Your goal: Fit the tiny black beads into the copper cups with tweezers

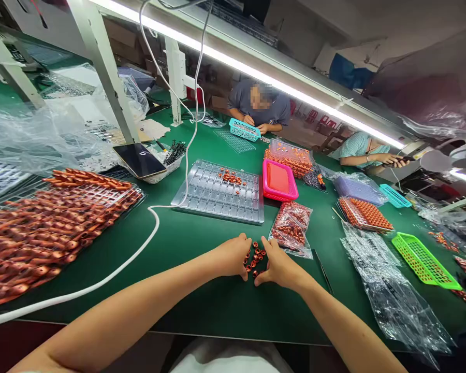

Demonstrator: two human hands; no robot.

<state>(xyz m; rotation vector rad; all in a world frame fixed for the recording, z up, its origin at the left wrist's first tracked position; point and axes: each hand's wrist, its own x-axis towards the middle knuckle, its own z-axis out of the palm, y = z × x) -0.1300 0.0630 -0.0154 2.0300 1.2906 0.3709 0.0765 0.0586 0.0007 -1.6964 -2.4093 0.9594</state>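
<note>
Small copper-orange cup-shaped parts (pixel 257 256) lie in a loose cluster on the green table mat. From the left, my left hand (pixel 233 257) curves around the cluster, its fingers bent and apart from the thumb, resting at the mat. On the other side, my right hand (pixel 278 265) has thumb and forefinger spread, with parts between the two hands. Neither hand has anything lifted. Just beyond my right hand sits a clear plastic bag (pixel 292 228) full of similar orange parts. A clear plastic tray (pixel 221 194) with some orange pieces on it lies ahead.
Tweezers (pixel 323 272) lie to the right. A pink basket (pixel 279 180) stands behind the bag. Stacked trays of orange parts (pixel 42 238) and a phone (pixel 140 159) are at left, with a white cable (pixel 155 228) crossing the mat. A green basket (pixel 425 259) is far right. Two people sit opposite.
</note>
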